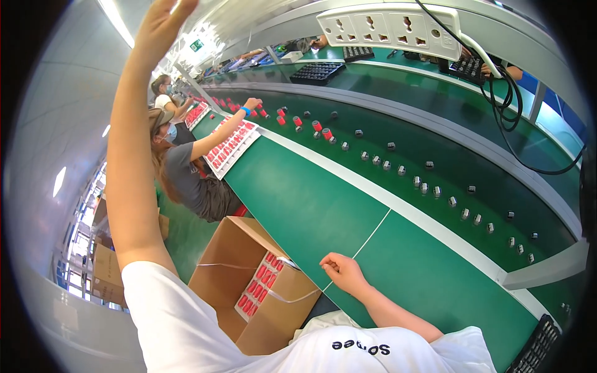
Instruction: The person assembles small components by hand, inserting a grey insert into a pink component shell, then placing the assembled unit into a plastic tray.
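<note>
My left arm is stretched up high, and my left hand (166,17) reaches the top edge of the picture, where its fingers are mostly cut off. Nothing that it might hold shows. My right hand (346,273) rests over the green tabletop (298,205) beside a thin white line, its fingers curled in and no object seen in them. Below and left of it stands an open cardboard box (227,261). Inside the box lies a white tray (242,316) with rows of red parts.
Small metallic parts (417,181) and red cylinders (317,126) lie along the green conveyor (373,133). A co-worker (186,161) at left reaches over a white tray (216,169). A power strip (388,28) with a dangling black cable (507,112) hangs above. A black tray (536,345) sits lower right.
</note>
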A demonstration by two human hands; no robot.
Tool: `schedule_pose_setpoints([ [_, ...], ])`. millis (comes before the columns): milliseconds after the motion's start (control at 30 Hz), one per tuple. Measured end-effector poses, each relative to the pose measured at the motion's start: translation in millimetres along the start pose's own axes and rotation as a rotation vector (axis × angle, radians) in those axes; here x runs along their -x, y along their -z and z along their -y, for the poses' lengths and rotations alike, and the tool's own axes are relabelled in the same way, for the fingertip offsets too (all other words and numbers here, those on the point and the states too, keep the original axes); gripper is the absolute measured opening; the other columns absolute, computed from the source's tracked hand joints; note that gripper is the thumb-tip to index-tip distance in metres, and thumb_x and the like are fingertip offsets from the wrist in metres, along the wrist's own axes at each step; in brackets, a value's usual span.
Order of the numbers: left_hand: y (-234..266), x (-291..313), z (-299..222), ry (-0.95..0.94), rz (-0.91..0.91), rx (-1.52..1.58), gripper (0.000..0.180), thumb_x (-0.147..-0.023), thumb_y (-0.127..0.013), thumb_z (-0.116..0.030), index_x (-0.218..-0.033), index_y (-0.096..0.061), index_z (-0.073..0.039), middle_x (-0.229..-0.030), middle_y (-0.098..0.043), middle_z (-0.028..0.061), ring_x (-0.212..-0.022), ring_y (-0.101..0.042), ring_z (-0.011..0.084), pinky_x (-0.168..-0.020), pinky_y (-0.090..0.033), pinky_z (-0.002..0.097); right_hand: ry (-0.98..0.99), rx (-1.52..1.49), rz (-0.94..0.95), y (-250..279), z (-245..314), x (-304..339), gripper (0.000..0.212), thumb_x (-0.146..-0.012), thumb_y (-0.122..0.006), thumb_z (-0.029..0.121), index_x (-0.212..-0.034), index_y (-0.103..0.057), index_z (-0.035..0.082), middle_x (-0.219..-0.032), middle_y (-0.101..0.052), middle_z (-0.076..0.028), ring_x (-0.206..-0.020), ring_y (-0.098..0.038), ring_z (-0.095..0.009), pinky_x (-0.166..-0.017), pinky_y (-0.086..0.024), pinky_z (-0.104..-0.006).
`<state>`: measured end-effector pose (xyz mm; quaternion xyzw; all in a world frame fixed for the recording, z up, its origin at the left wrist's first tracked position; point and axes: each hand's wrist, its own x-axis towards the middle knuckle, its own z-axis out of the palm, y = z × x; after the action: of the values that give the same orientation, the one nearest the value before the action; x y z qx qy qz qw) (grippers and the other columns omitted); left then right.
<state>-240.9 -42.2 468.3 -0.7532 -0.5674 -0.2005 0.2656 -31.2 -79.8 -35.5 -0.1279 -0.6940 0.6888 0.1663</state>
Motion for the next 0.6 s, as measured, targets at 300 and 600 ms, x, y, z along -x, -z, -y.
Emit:
schedule_pose_setpoints([
  [300,-5.5,-38.2,15.5,-0.331,-0.648,-0.474,0.038,-0.084,-0.071,-0.010,-0.116,-0.051,-0.004,-0.111,-0.051,0.0092,-0.095,-0.055,0.0184,-0.078,-0.049,0.0287,0.012,0.001,-0.001,7.0,8.0,3.9,0.009,-0.089,-0.060,0.007,-0.096,-0.063,0.003,-0.077,-0.064,-0.004,-0.068,-0.060,-0.010,-0.065,-0.050,-0.0260],
  [600,-15.8,-21.2,88.3,0.019,-0.125,-0.215,0.096,-0.076,-0.077,-0.043,-0.148,-0.023,-0.010,-0.150,-0.029,0.0168,-0.140,-0.028,0.0324,-0.114,-0.023,0.0416,0.024,0.009,-0.031,12.7,2.6,14.3,0.011,-0.087,-0.059,0.012,-0.095,-0.064,0.005,-0.078,-0.066,-0.009,-0.068,-0.064,-0.019,-0.064,-0.050,-0.0303],
])
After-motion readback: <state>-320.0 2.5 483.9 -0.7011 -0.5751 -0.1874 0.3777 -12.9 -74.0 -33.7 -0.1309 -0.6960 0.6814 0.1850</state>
